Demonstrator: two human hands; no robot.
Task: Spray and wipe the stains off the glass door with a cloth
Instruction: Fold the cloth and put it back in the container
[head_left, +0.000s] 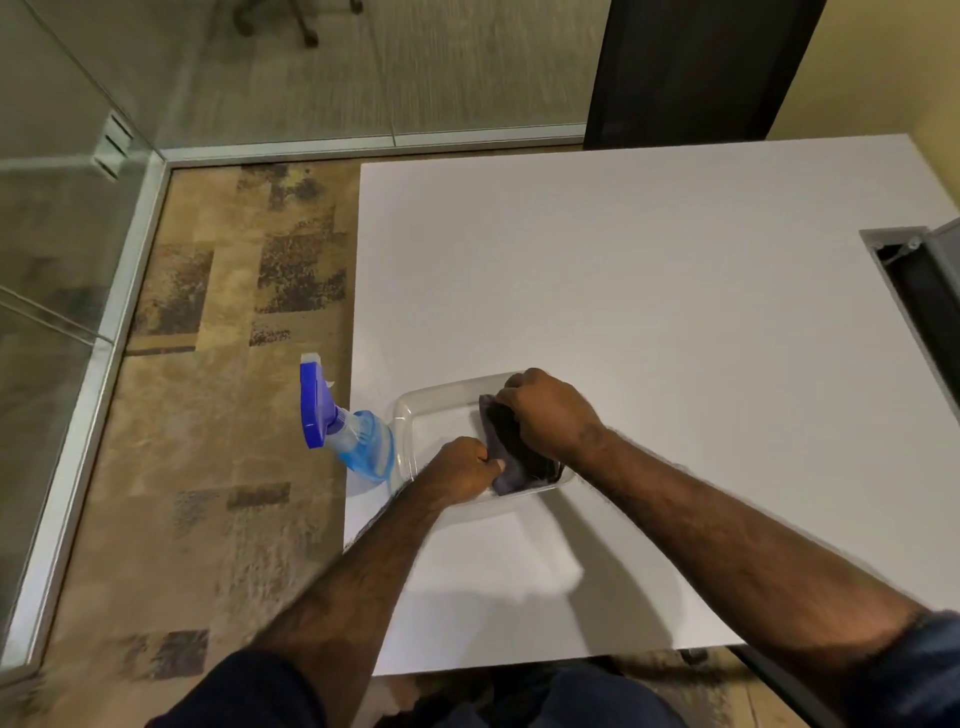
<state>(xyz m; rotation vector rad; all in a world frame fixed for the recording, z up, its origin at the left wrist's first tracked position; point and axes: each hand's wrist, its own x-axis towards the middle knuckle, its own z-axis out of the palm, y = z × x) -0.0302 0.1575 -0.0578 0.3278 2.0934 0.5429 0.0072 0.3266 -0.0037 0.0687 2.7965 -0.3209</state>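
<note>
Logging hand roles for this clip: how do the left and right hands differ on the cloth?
The left hand pinches the near corner of the cloth, low at the tray's near side; the right hand is closed over the cloth's far end, farther from the person. The left hand lies nearer the spray bottle; the right is farther from it. Both grip the cloth inside the tray.

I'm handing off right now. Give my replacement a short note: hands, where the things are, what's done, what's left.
Left hand: closed on the near end of the dark cloth.
Right hand: closed on its far end.
The cloth is inside the clear tray on the white table.
Spray bottle: upright at the table's left edge, beside the tray, untouched.
Glass door: to the left.
Done: nothing visible on the glass.
Left: lift cloth, take bottle, spray, wipe.
</note>
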